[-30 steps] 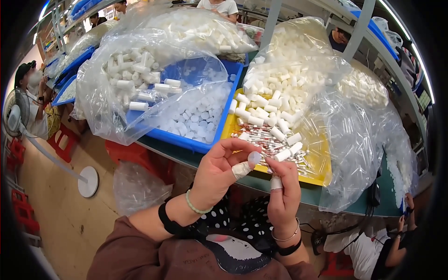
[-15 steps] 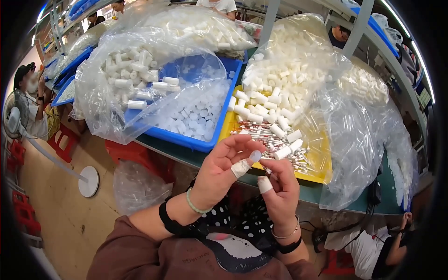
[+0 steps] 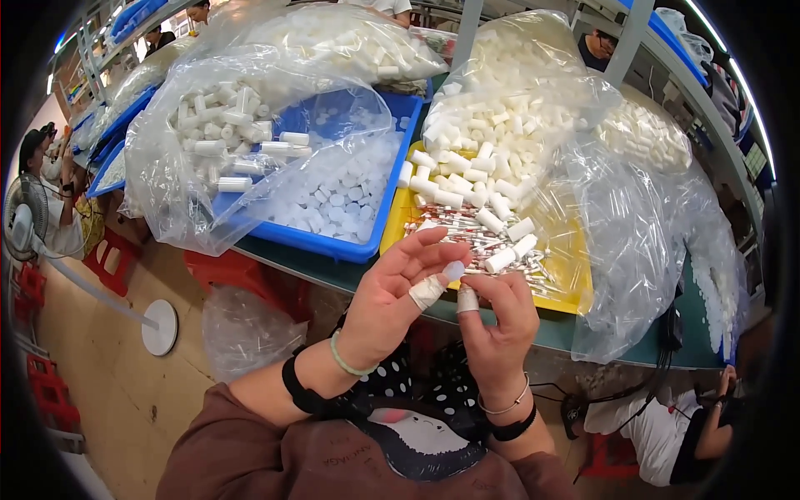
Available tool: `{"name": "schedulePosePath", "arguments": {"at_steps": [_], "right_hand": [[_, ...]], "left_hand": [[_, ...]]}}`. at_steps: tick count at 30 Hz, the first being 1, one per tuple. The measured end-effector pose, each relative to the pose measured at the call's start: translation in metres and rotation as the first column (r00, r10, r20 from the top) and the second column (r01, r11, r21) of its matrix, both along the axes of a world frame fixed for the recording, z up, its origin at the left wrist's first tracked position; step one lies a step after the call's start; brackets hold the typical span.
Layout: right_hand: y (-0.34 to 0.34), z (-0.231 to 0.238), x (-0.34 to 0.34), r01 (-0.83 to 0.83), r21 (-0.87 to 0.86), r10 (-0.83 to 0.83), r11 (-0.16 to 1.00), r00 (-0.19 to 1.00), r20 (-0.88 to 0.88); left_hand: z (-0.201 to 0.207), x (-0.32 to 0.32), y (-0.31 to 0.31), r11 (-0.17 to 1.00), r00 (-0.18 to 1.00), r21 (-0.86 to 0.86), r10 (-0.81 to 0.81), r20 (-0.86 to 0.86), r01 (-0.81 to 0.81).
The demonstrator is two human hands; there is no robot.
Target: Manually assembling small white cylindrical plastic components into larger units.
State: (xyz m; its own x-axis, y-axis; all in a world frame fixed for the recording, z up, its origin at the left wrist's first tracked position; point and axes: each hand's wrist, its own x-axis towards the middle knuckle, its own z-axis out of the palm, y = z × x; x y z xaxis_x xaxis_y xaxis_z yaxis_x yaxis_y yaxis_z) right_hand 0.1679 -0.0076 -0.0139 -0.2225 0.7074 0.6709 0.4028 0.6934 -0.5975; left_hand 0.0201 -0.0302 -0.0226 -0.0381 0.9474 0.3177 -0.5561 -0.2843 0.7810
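My left hand (image 3: 382, 293), its thumb wrapped in white tape, pinches a small translucent white disc (image 3: 454, 270); the other fingers curl loosely above. Close to its right is my right hand (image 3: 504, 321), with its taped thumb and forefinger pressed together. What sits between those right fingertips is too small or hidden to name. Beyond both hands lies a yellow tray (image 3: 575, 283) with thin red-and-silver rods (image 3: 454, 227) and white ribbed cylinders (image 3: 500, 260). A blue tray (image 3: 329, 247) to the left holds many discs (image 3: 337, 208) like the one I hold.
Clear plastic bags (image 3: 154, 192) of white cylinders spill over both trays on the green table (image 3: 550, 337). A grey post (image 3: 631, 50) rises behind. A red stool (image 3: 242, 279) and a fan (image 3: 29, 218) stand at left. Other people sit around, one (image 3: 658, 429) at lower right.
My right thumb has risen to meet the forefinger, beside the disc. A thin reddish piece seen under my right fingertips earlier is now hidden. The view has shifted slightly.
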Motion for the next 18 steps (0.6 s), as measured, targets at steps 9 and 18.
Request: {"name": "schedulePosePath", "arguments": {"at_steps": [9,18], "right_hand": [[-0.0008,-0.0022,0.0008,-0.128,-0.129,0.096,0.983,0.97,-0.225],[0.003,-0.0035,-0.0022,-0.112,-0.139,0.074,0.984,0.965,-0.251]], "left_hand": [[-0.0008,-0.0047,-0.0001,0.989,0.996,0.146,0.022,-0.089,-0.009],[0.0035,0.0041,0.0007,0.976,0.959,-0.18,-0.068,0.276,0.121]]}}
